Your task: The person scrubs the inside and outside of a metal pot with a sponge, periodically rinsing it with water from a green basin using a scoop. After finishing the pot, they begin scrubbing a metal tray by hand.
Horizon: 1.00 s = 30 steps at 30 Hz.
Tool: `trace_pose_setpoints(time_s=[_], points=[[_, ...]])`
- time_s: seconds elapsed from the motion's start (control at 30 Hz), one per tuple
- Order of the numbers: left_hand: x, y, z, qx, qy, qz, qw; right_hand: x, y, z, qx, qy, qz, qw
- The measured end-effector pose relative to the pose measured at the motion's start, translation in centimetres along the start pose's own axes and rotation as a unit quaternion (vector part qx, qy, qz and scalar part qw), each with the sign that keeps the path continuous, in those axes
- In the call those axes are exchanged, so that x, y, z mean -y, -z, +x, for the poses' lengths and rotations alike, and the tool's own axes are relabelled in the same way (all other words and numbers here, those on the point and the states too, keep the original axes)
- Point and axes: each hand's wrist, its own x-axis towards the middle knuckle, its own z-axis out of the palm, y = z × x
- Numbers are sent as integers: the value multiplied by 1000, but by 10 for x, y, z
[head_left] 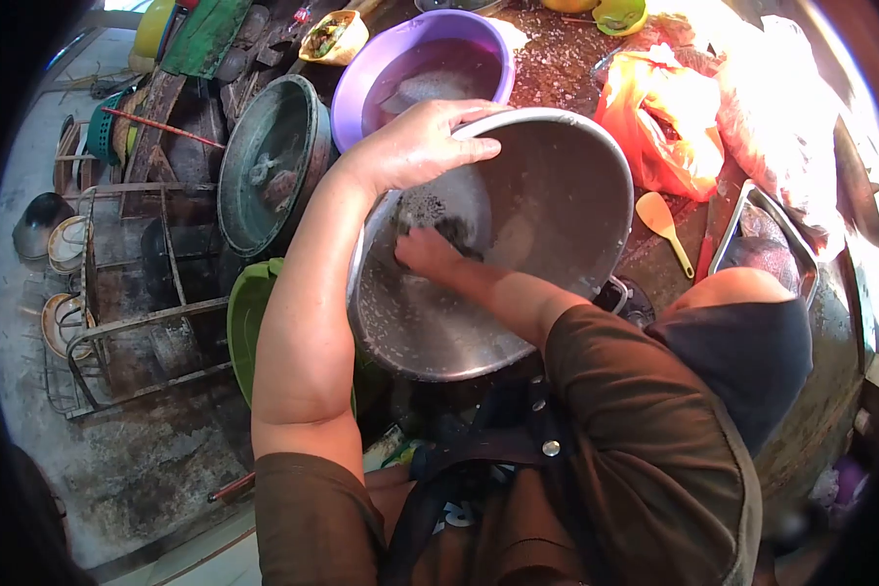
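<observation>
A large metal basin (557, 225), tilted toward me, has wet, speckled inner walls. My left hand (425, 146) grips its far rim, with the thumb on the inside and the fingers partly hidden over the edge. Deep in the basin, my right hand (428, 252) is closed and pressed near the bottom. Dark material shows beside its knuckles, but whatever the fingers hold is hidden.
Behind the basin stands a purple tub (356, 78) of water. A dark green basin (234, 186) and a light green tub (244, 322) are on the left, near a metal rack (156, 317). An orange plastic bag (659, 127), a yellow spatula (662, 220) and a metal tray (811, 264) lie right.
</observation>
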Motion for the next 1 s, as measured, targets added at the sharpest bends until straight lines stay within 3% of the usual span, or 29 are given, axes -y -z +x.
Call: trace_pose_setpoints(time_s=[0.07, 0.1, 0.17, 0.2, 0.27, 0.3, 0.33, 0.37, 0.43, 0.47, 0.53, 0.6, 0.63, 0.73, 0.83, 0.9, 0.97, 1.0], points=[[11, 0, -7, -22, -12, -46, 999, -4, -25, -9, -86, 129, -41, 987], [5, 1, -9, -3, -10, -56, 998, -1, -25, -6, -87, 128, -32, 987], [-3, 0, -9, -6, 8, -16, 1000, -14, -5, 7, -183, 112, 11, 977], [-3, -1, -8, -8, 19, -26, 999, -23, 10, 26, -312, 77, 97, 942], [2, -4, -5, -14, 2, -22, 1000, -20, 54, 49, -453, -19, 296, 841], [2, -4, -3, -21, -19, -13, 1000, -17, 79, 56, -470, -75, 402, 782], [2, -4, -1, -18, -21, -13, 1000, -24, 59, 87, -472, -77, 400, 781], [1, -4, 2, -12, -6, -13, 1000, -33, 16, 128, -506, -52, 537, 673], [-2, -4, 7, -3, 1, -12, 1000, -27, 12, 133, -532, -34, 552, 642], [-5, -4, 8, 0, 10, -16, 1000, -10, 3, 117, -509, -34, 433, 744], [-7, -4, 6, 4, 26, -25, 999, 30, -1, 62, -428, -2, 183, 885], [-10, 1, 5, 34, 25, 0, 999, 49, -27, 9, -295, 78, -29, 952], [-6, 3, 2, 32, 6, -1, 999, 33, -58, -11, -224, 110, -1, 968], [-2, 5, -5, 16, 6, -15, 1000, -22, -90, -71, -45, 126, -17, 991], [-5, 4, -6, 13, -11, 5, 1000, -36, -89, -61, -12, 108, 43, 993], [-6, 1, 0, 15, -5, -9, 1000, -10, -101, -26, 5, 41, 134, 990], [-7, 0, 3, 21, 11, -23, 999, 24, -81, 6, -157, 2, 309, 938], [-8, 0, 4, 22, 15, -23, 999, 38, -56, 27, -179, -69, 388, 901]])
